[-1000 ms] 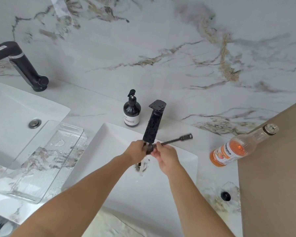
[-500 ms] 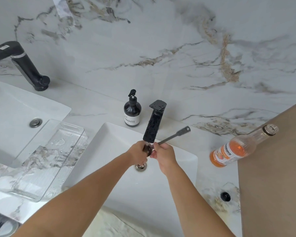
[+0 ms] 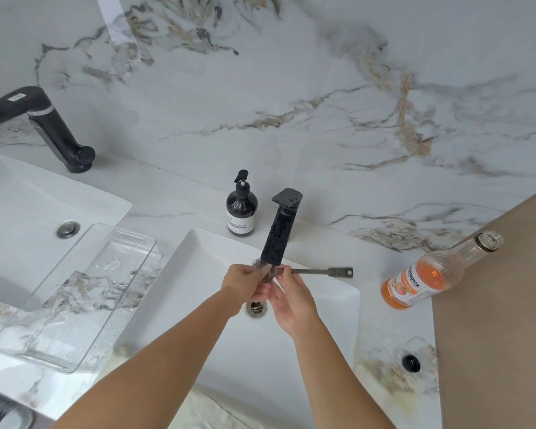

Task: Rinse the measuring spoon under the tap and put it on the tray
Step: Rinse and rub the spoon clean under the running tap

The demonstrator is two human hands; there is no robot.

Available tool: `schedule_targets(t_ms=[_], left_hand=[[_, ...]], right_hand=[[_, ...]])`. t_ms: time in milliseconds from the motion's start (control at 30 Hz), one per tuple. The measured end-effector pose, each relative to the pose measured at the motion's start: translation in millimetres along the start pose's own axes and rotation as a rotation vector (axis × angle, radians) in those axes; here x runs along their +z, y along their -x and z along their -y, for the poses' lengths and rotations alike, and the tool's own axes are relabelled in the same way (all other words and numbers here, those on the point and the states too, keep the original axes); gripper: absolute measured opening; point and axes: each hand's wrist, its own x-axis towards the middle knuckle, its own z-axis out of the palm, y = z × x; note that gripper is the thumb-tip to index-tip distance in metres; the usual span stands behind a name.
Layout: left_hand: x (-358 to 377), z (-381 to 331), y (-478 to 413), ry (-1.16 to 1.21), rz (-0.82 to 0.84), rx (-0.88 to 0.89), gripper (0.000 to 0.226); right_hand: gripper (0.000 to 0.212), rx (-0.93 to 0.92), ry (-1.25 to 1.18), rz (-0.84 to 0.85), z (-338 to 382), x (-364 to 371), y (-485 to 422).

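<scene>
The measuring spoon (image 3: 325,271) is dark grey metal, its handle pointing right over the white sink (image 3: 198,274). Its bowl end is hidden under the spout of the black tap (image 3: 279,230), between my two hands. My left hand (image 3: 245,283) grips the bowl end just below the spout. My right hand (image 3: 288,292) holds the handle close to the bowl, fingers partly spread. The clear glass tray (image 3: 84,292) lies wet on the counter to the left of the sink.
A dark soap pump bottle (image 3: 241,209) stands behind the sink, left of the tap. An orange drink bottle (image 3: 427,274) lies tilted at the right by a brown panel (image 3: 502,305). A second sink (image 3: 28,212) and black tap (image 3: 53,131) are at the left.
The spoon's handle has swung down from a raised slant to nearly level. Both hands have shifted slightly around the bowl end under the spout.
</scene>
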Motion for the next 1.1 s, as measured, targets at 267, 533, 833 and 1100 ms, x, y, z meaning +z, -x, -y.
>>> schedule_targets(t_ms=[267, 533, 833, 1100], left_hand=[[-5, 6, 12, 0.309, 0.232, 0.032, 0.035], [-11, -3, 10, 0.589, 0.283, -0.022, 0.029], [-17, -11, 11, 0.409, 0.328, -0.266, 0.017], [-5, -10, 7, 0.575, 0.250, -0.245, 0.024]], right_hand=[[0.024, 0.002, 0.081, -0.037, 9, 3, 0], [0.021, 0.027, 0.034, -0.124, 15, -5, -4], [0.013, 0.049, -0.036, -0.082, 8, -3, -2], [0.013, -0.030, 0.001, -0.104, 10, -2, 0]])
